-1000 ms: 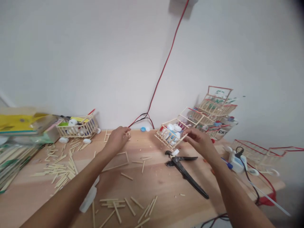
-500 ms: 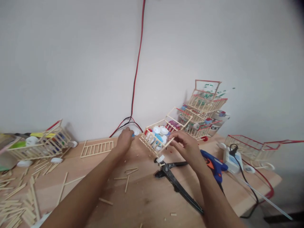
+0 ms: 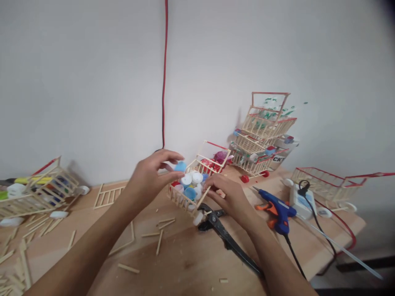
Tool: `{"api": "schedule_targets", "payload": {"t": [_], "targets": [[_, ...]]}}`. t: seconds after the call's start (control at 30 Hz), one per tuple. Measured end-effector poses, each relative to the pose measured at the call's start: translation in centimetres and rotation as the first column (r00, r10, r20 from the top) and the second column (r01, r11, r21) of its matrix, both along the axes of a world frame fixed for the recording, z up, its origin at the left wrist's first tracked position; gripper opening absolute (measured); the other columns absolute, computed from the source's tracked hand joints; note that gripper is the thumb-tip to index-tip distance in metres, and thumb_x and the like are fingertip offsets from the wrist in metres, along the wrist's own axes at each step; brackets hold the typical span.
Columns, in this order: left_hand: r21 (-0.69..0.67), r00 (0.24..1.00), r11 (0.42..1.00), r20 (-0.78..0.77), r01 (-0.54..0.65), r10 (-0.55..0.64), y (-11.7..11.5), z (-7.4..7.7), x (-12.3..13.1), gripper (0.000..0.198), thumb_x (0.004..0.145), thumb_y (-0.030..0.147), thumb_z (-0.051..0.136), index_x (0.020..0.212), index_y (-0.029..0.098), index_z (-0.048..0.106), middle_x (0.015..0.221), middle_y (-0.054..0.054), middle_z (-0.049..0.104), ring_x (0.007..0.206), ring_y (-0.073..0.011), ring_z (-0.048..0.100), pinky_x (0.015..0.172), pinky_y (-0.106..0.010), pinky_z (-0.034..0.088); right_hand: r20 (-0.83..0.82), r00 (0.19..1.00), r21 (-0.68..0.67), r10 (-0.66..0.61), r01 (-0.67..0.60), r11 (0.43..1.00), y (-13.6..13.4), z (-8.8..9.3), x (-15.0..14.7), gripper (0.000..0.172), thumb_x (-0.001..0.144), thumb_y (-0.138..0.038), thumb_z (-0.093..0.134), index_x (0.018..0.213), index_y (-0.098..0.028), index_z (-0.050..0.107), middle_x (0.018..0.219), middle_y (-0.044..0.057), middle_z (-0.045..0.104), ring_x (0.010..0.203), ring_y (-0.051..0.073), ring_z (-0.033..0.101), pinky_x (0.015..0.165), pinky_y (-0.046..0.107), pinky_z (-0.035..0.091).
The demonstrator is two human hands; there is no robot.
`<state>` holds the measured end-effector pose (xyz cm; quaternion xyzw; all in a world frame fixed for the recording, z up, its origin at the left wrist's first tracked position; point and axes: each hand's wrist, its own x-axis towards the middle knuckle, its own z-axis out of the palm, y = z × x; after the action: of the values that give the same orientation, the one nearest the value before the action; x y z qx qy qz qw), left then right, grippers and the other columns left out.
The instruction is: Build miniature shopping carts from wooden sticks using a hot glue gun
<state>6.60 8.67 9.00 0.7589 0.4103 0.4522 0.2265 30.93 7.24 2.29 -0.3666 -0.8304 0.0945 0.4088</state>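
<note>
Pinched between the thumb and fingers of my left hand point(image 3: 151, 172) is a light blue bottle cap point(image 3: 180, 166), just above the left rim of a small wooden-stick cart point(image 3: 182, 202). White, blue and red bottle caps point(image 3: 196, 178) fill the cart's basket. My right hand point(image 3: 228, 196) is closed on the basket's right side rail, its fingertips partly hidden behind the sticks. Below the cart and my right wrist lies a black-handled cutting tool point(image 3: 228, 242), its jaws close to a white wheel point(image 3: 198, 218) of the cart.
Stacked stick carts point(image 3: 262, 142) stand at the back right. A blue glue gun point(image 3: 279, 211) lies near a white power strip point(image 3: 302, 202) with cables. On the left are another loaded cart point(image 3: 40, 201), a flat stick panel point(image 3: 108, 196) and scattered wooden sticks point(image 3: 18, 267).
My left hand has come up and right from the table by the wall, bringing the blue cap over to the cart. The view has shifted; my right hand stays at the cart's side.
</note>
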Motion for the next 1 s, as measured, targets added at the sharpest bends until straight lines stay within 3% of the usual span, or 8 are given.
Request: {"api": "schedule_targets", "payload": {"t": [0.07, 0.13, 0.2, 0.3, 0.5, 0.67, 0.83, 1.0], "targets": [[0.040, 0.999, 0.999, -0.019, 0.030, -0.030, 0.4, 0.7, 1.1, 0.024, 0.080, 0.032, 0.063, 0.100, 0.022, 0.071, 0.109, -0.004, 0.071, 0.092, -0.0176, 0.065, 0.085, -0.032, 0.051, 0.000, 1.000, -0.005, 0.003, -0.003, 1.000, -0.2, 0.2, 0.0, 0.005, 0.091, -0.021, 0.059, 0.089, -0.021, 0.064, 0.088, 0.005, 0.068, 0.082, 0.017, 0.063, 0.073, 0.029, 0.048], [0.059, 0.988, 0.989, 0.073, -0.137, 0.133, 1.7, -0.1, 1.3, 0.025, 0.088, 0.033, 0.053, 0.100, 0.020, 0.071, 0.101, -0.004, 0.073, 0.093, -0.0182, 0.065, 0.087, -0.033, 0.050, -0.002, 1.000, 0.001, -0.021, 0.021, 1.000, -0.5, 0.5, 0.5, 0.006, 0.090, -0.019, 0.058, 0.088, -0.021, 0.063, 0.089, 0.005, 0.068, 0.083, 0.017, 0.063, 0.075, 0.029, 0.048], [0.040, 0.970, 0.969, 0.000, -0.242, 0.242, 3.4, -2.2, 0.9, 0.024, 0.088, 0.029, 0.052, 0.097, 0.018, 0.071, 0.099, -0.005, 0.073, 0.091, -0.0191, 0.066, 0.086, -0.033, 0.050, -0.001, 0.998, 0.008, -0.067, 0.067, 0.998, -0.7, 1.0, 1.4, 0.007, 0.090, -0.018, 0.058, 0.089, -0.021, 0.064, 0.090, 0.005, 0.069, 0.083, 0.017, 0.063, 0.074, 0.029, 0.048], [0.001, 0.886, 0.981, -0.430, -0.195, 0.177, 5.7, -6.3, 0.4, 0.027, 0.085, 0.018, 0.051, 0.105, 0.017, 0.069, 0.104, -0.007, 0.072, 0.096, -0.0195, 0.064, 0.088, -0.030, 0.047, -0.001, 0.988, 0.017, -0.152, 0.152, 0.988, -0.8, 1.5, 2.8, 0.007, 0.089, -0.019, 0.058, 0.089, -0.021, 0.064, 0.089, 0.005, 0.068, 0.076, 0.017, 0.062, 0.070, 0.029, 0.048], [0.006, 0.809, 0.963, -0.541, -0.268, 0.229, 7.5, -10.6, 2.7, 0.021, 0.084, 0.015, 0.051, 0.096, 0.015, 0.068, 0.102, -0.016, 0.064, 0.102, -0.0290, 0.058, 0.087, -0.040, 0.045, -0.050, 0.982, 0.011, -0.181, 0.182, 0.983, -0.5, 1.3, 2.9, 0.006, 0.088, -0.021, 0.058, 0.086, -0.023, 0.063, 0.087, 0.005, 0.067, 0.073, 0.017, 0.062, 0.069, 0.030, 0.049], [-0.013, 0.836, 0.974, -0.516, -0.227, 0.188, 7.5, -11.0, 2.8, 0.014, 0.081, 0.011, 0.052, 0.085, 0.016, 0.064, 0.098, -0.015, 0.064, 0.099, -0.0274, 0.057, 0.088, -0.038, 0.044, -0.121, 0.984, -0.048, -0.129, 0.124, 0.991, -0.1, 0.5, 2.6, 0.005, 0.088, -0.024, 0.058, 0.087, -0.022, 0.063, 0.088, 0.005, 0.067, 0.073, 0.016, 0.062, 0.066, 0.029, 0.049], [-0.066, 0.910, 0.988, -0.402, -0.141, 0.103, 4.9, -9.8, -0.2, 0.023, 0.079, 0.015, 0.051, 0.099, 0.019, 0.062, 0.091, -0.005, 0.068, 0.084, -0.0189, 0.062, 0.078, -0.031, 0.049, -0.209, 0.972, -0.078, -0.109, 0.094, 0.992, 0.0, 0.3, 2.8, 0.008, 0.088, -0.029, 0.060, 0.085, -0.022, 0.062, 0.087, 0.006, 0.066, 0.080, 0.019, 0.063, 0.068, 0.030, 0.049], [-0.363, 0.994, 0.932, 0.098, -0.001, 0.039, 0.3, -7.7, -2.6, 0.034, 0.072, 0.031, 0.065, 0.103, 0.017, 0.062, 0.081, -0.002, 0.070, 0.068, -0.0169, 0.064, 0.063, -0.029, 0.051, -0.236, 0.969, -0.087, -0.067, 0.048, 0.995, -0.3, 0.5, 1.7, 0.008, 0.089, -0.027, 0.059, 0.085, -0.022, 0.063, 0.087, 0.006, 0.066, 0.078, 0.018, 0.061, 0.069, 0.030, 0.048]]}}
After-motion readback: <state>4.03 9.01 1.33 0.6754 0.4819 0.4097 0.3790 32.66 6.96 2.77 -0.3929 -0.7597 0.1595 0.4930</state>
